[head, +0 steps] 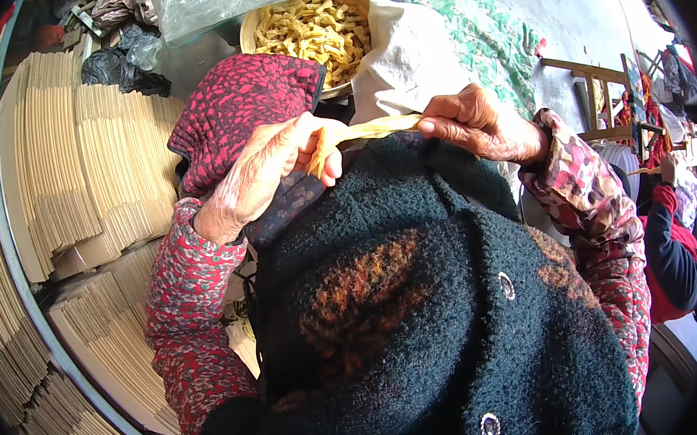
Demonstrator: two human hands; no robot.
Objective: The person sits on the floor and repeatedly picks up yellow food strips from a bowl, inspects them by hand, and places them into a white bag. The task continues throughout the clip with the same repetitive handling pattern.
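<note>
A pale yellow, pliable strip (377, 128) is stretched between my two hands above my lap. Its left end bends down over the fingers of my left hand (274, 165), which grips it. The right end is pinched between thumb and fingers of my right hand (478, 123). Beyond my hands stands a round basin (251, 28) full of similar yellow knotted pieces (312, 32). White cloth (408, 54) lies against the basin's right side, and a pink-and-black patterned quilted cloth (243, 108) is at its near left. The strip's material cannot be told for certain.
Stacks of flattened cardboard (122, 151) fill the left side, crossed by a metal rail (19, 262). Clear plastic sheeting (190, 9) lies beyond the basin, green patterned cloth (468, 17) to its right. At the right are a wooden stool (607, 129) and another person (672, 249).
</note>
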